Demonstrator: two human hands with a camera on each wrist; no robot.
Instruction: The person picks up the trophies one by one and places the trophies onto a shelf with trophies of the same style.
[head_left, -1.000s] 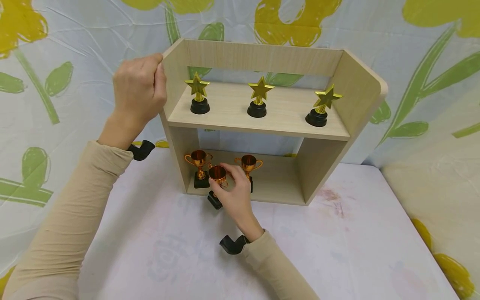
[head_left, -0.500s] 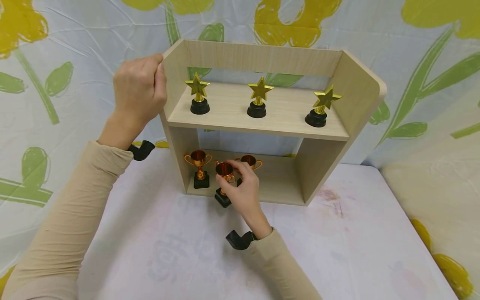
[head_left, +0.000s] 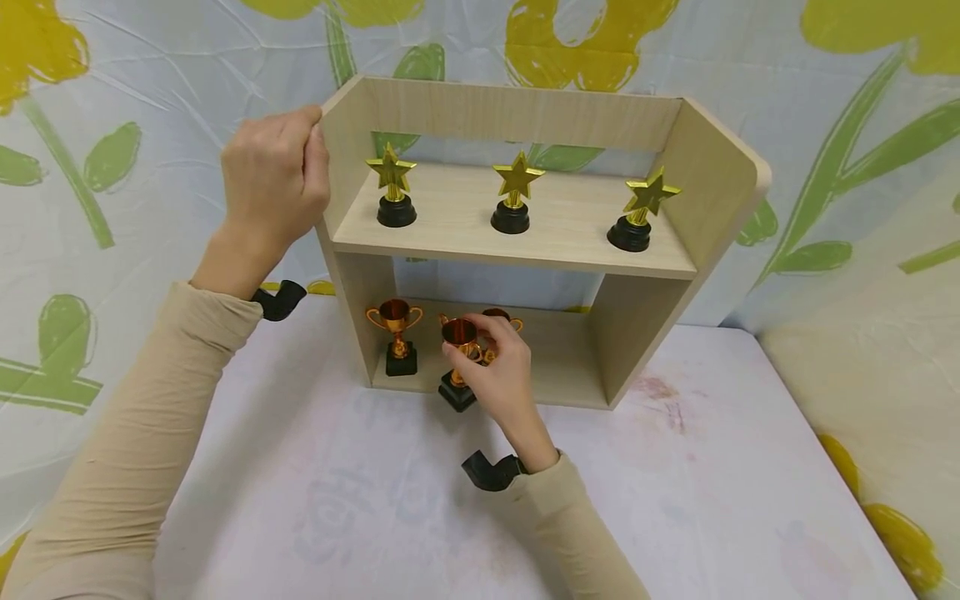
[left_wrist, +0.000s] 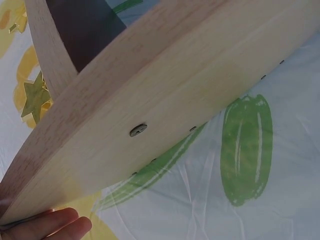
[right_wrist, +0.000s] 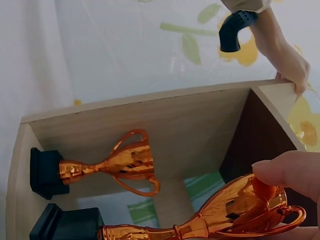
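Observation:
My left hand (head_left: 273, 171) grips the upper left side panel of a light wooden shelf unit (head_left: 517, 260); in the left wrist view its fingertips (left_wrist: 67, 222) lie along the panel's edge. My right hand (head_left: 501, 371) pinches the bowl of a copper-coloured trophy cup (head_left: 459, 332) between thumb and fingers. That cup's black base shows at the front edge of the lower shelf. To its left, a second trophy cup (head_left: 400, 318) stands upright on the lower shelf. A third cup (head_left: 497, 313) sits behind my right hand, mostly hidden.
On the upper shelf, three gold star trophies stand in a row: left (head_left: 392, 175), middle (head_left: 516, 182) and right (head_left: 648, 200). The unit rests on a white cloth-covered table (head_left: 360, 500) against a flower-patterned backdrop (head_left: 180, 50).
My right hand has carried the held trophy cup rightward and slightly back, from near the left cup to in front of the third. My left hand keeps its grip on the panel.

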